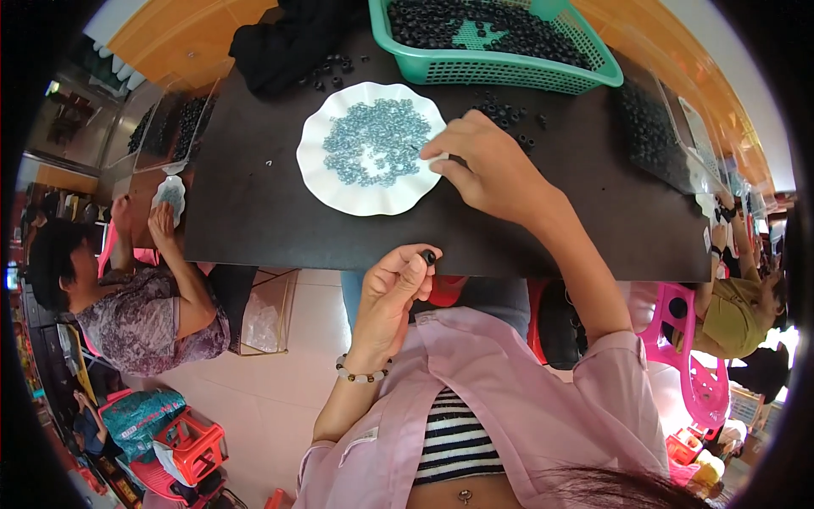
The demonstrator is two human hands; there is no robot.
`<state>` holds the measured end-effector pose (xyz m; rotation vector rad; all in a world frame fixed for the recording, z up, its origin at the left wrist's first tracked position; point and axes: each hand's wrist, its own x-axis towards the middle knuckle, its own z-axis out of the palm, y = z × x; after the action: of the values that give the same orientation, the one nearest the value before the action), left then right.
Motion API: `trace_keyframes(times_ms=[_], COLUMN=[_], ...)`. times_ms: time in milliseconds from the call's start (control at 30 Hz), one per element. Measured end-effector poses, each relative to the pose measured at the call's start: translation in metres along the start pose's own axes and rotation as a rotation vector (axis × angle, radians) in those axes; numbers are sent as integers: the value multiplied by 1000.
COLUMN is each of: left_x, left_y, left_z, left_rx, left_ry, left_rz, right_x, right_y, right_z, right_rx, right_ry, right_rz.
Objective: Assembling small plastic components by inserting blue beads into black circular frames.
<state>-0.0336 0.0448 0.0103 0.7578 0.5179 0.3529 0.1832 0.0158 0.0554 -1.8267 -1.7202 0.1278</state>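
Observation:
My left hand [392,297] is closed, pinching a small black ring-shaped part [428,256] between thumb and fingertips just off the table's near edge. At the right rim of a white scalloped plate [314,161], my right hand [487,161] has its thumb and fingers drawn together. A thin dark tip shows by those fingers, too small to name. Many tiny clear bluish pieces [373,131] are spread over the plate. Behind my right hand, several loose black parts [509,114] lie on the dark table [263,212].
A green basket [509,68] of black parts stands at the back. Black cloth [280,51] lies at the back left, next to more loose parts. Clear bins [653,127] of black parts flank the table. Other people [144,297] sit at both sides; a pink stool [699,382] stands right.

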Motion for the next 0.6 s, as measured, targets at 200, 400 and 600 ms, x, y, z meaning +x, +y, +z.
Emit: trace_keyframes(times_ms=[200,400,600], left_x=[-1,-1,-2], left_y=[-2,-4,-2], left_z=[-11,-15,-15], left_rx=[-138,-163,-158], left_ry=[11,-15,-28], left_rz=[-11,-24,-30], right_x=[40,62,70], right_y=[-4,-7,-10], right_z=[36,53,65], right_rx=[-12,-168,-316], right_ry=[-86,-148,-163], right_rz=[-104,-27,-18])
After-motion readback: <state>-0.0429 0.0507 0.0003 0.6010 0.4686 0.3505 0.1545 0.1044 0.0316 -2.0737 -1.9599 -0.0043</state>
